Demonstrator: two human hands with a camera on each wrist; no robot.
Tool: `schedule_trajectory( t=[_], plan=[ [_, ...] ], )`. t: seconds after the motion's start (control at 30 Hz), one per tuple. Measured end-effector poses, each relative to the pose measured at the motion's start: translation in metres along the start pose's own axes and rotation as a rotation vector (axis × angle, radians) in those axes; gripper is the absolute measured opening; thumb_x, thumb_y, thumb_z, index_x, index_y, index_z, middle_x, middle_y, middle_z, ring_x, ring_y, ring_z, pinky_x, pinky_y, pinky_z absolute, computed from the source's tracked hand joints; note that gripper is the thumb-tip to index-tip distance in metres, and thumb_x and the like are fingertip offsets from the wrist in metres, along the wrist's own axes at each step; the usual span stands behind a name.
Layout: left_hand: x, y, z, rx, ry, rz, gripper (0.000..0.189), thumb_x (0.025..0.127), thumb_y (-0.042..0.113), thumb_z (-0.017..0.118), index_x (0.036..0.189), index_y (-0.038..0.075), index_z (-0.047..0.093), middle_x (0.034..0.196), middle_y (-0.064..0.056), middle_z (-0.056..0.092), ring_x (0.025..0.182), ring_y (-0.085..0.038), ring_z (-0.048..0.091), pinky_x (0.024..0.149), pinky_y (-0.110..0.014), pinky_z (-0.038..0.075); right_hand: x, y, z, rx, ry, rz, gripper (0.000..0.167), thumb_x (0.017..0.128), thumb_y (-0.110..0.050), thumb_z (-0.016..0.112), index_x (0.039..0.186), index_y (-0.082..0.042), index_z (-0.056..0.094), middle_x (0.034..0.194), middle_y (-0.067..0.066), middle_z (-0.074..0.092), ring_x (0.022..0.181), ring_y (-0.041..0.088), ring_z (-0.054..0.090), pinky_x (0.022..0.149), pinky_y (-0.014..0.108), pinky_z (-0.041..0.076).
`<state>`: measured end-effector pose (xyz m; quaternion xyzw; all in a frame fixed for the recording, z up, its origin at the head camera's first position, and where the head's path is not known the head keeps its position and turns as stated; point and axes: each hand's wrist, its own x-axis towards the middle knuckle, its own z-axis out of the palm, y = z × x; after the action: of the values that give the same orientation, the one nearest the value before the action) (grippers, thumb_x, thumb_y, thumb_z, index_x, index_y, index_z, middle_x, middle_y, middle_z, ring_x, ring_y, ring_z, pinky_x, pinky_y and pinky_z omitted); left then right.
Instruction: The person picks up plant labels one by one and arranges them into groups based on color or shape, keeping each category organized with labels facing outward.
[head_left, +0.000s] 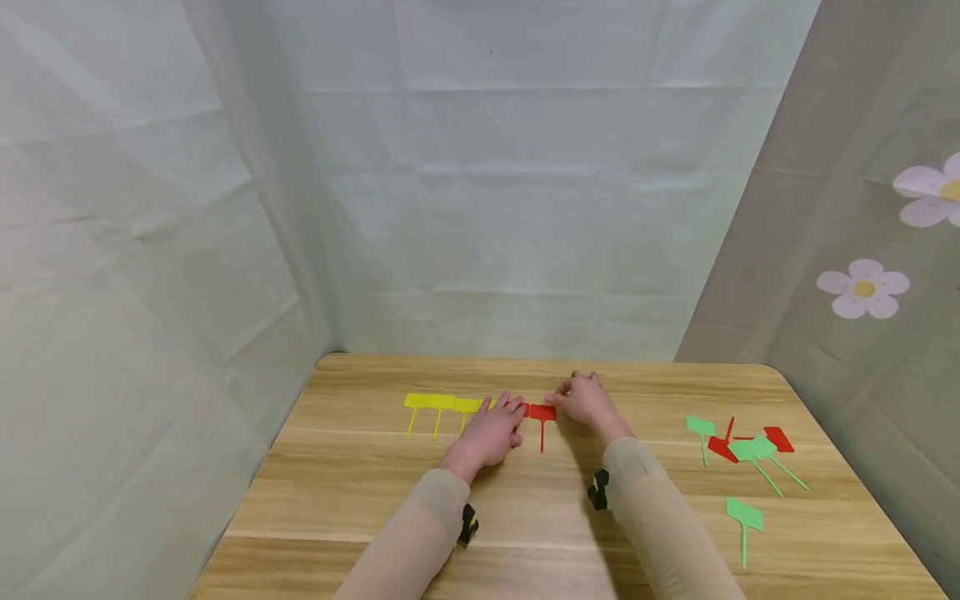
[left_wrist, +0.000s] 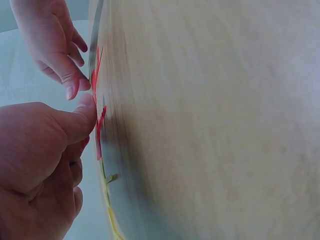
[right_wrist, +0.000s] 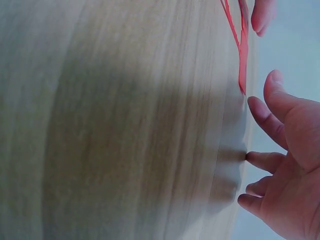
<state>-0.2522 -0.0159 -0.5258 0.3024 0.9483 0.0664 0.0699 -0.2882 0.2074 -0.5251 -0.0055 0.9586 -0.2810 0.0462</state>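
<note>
Small flat plant labels with thin stems form a row along the back of the table. Yellow labels (head_left: 442,402) lie at its left, and a red label (head_left: 543,412) marks the right end. My left hand (head_left: 491,432) rests over the middle of the row, fingers spread, covering part of the yellow and red labels. Beside the end red label, my right hand (head_left: 588,400) has its thumb and index finger at the label's right edge. In the right wrist view, the right hand's fingers (right_wrist: 267,162) are spread, with nothing held between them.
Green labels (head_left: 744,513) and red labels (head_left: 778,438) lie loose on the right side of the wooden table (head_left: 315,500), some overlapping. Pale cloth (head_left: 525,208) hangs behind the table, with flower-printed cloth (head_left: 862,288) at the right.
</note>
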Motion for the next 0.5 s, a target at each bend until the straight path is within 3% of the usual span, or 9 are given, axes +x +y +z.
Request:
schedule_trajectory(
  t=[0.27,0.5],
  plan=[
    [-0.001,0.001,0.0,-0.004,0.004,0.013,0.063,0.109,0.036,0.061,0.163,0.007,0.045,0.172,-0.005,0.037,0.163,-0.027,0.022,0.131,-0.049,0.016,0.0,0.002,-0.001,0.022,0.042,-0.046,0.034,0.104,-0.038,0.072,0.113,-0.006,0.077,0.155,0.031,0.051,0.154,0.062,0.016,0.123,0.069,0.024],
    [-0.002,0.008,0.0,-0.035,0.03,0.035,0.064,0.11,0.036,0.06,0.164,0.006,0.043,0.173,-0.007,0.036,0.163,-0.027,0.021,0.132,-0.049,0.014,-0.017,0.004,-0.01,0.118,0.063,-0.066,0.038,0.109,-0.036,0.066,0.128,-0.004,0.069,0.153,0.025,0.055,0.158,0.055,0.014,0.122,0.07,0.026]
  ],
)
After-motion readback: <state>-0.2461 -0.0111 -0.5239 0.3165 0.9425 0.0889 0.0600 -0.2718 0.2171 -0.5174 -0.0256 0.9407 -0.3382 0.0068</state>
